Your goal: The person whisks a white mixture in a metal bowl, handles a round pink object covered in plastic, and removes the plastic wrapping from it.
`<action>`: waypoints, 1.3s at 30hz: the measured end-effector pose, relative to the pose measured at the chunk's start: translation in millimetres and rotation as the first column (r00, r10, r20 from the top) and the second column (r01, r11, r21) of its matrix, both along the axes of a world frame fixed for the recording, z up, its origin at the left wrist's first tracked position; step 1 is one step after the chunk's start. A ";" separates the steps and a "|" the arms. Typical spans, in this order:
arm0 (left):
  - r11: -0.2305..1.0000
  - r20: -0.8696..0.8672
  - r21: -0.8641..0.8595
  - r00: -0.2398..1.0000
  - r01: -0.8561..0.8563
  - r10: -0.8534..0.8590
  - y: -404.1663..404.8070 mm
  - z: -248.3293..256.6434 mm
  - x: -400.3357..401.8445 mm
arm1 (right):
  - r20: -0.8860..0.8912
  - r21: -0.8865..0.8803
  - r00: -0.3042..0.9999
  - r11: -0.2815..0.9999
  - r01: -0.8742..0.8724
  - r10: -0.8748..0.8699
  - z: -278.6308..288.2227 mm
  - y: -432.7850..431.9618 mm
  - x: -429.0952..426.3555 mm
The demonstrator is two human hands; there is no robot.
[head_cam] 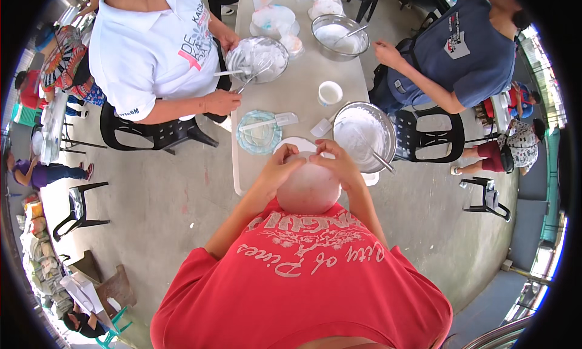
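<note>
My left hand (287, 163) and my right hand (337, 162) pinch the upper edge of a pale, rounded, translucent thing (308, 192) close to my chest. Its material and exact kind cannot be made out. Just beyond my fingers lies a white round board or plate (296, 143), partly hidden by them. By my right hand stands a steel mixing bowl (361, 122) of white cream, with a metal-handled utensil (382, 162) leaning in it. A white spatula (321, 127) lies beside the bowl. Past my left hand, another white spatula (286, 118) rests across a pale blue-green scalloped plate (258, 142).
A white tub (330, 93) sits mid-table (304, 78). At left, a person in a white shirt (152, 53) holds a utensil over a steel bowl (270, 72). Another person (448, 62) stands at right near a cream bowl (341, 54). Black plastic chairs (152, 144) flank the table.
</note>
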State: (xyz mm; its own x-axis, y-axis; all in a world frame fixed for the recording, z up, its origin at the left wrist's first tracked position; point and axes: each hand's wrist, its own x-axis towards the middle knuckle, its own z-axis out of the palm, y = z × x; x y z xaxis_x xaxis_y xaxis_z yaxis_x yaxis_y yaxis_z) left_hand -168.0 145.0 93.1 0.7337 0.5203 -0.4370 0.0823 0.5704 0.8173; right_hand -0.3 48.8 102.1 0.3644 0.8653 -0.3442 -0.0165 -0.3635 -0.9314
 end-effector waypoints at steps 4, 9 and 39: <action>0.999 0.026 0.022 0.999 0.031 -0.032 1.1 -10.0 -0.2 | -0.316 -0.017 0.948 0.998 -0.058 0.050 -0.2 2.3 -0.1; 0.999 0.064 0.015 0.997 0.049 -0.050 3.3 -0.8 0.8 | -0.480 0.020 0.874 0.997 -0.080 0.080 8.9 0.1 5.3; 0.992 0.103 -0.032 0.988 0.121 -0.117 14.1 -11.8 4.2 | -0.626 0.017 0.779 0.999 -0.027 0.032 6.6 -7.7 11.9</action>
